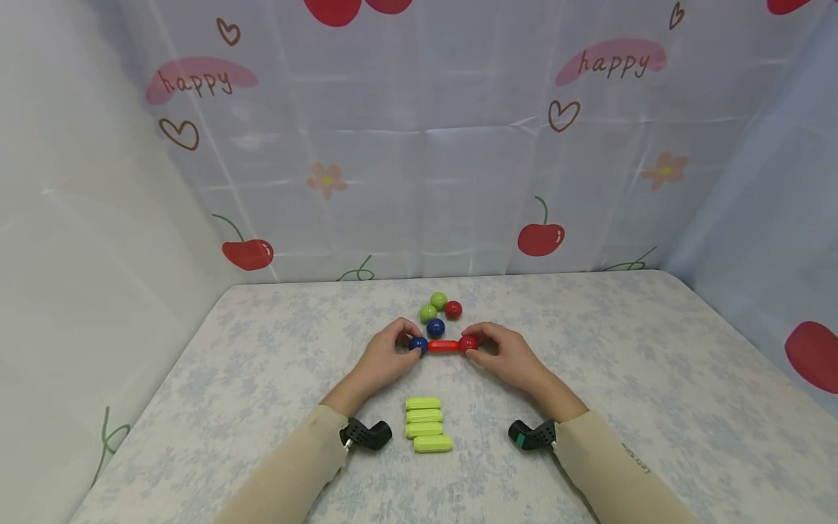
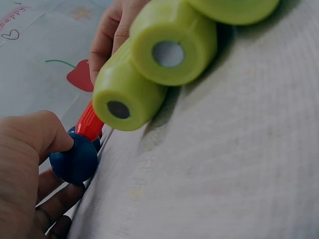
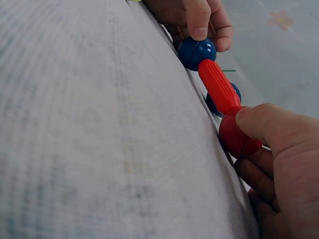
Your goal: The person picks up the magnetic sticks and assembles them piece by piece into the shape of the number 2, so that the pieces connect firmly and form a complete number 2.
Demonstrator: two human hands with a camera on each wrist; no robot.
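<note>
My left hand (image 1: 385,356) pinches a blue ball (image 1: 418,346) between thumb and fingers. Opposite it, my right hand (image 1: 507,354) pinches a red ball (image 1: 468,344) the same way. A short red rod (image 1: 444,346) lies between the two balls and meets both, forming one straight bar. The right wrist view shows the rod (image 3: 218,85) with ridged sides, its ends against the blue ball (image 3: 197,53) and the red ball (image 3: 238,132). Just behind the rod sits another blue ball (image 1: 435,328).
Beyond the hands lie two green balls (image 1: 428,314) and another red ball (image 1: 453,310). Several yellow-green rods (image 1: 424,415) lie in a stack of rows nearer me, between the forearms. In the left wrist view, a yellow-green rod (image 2: 128,102) shows a metallic disc in its end.
</note>
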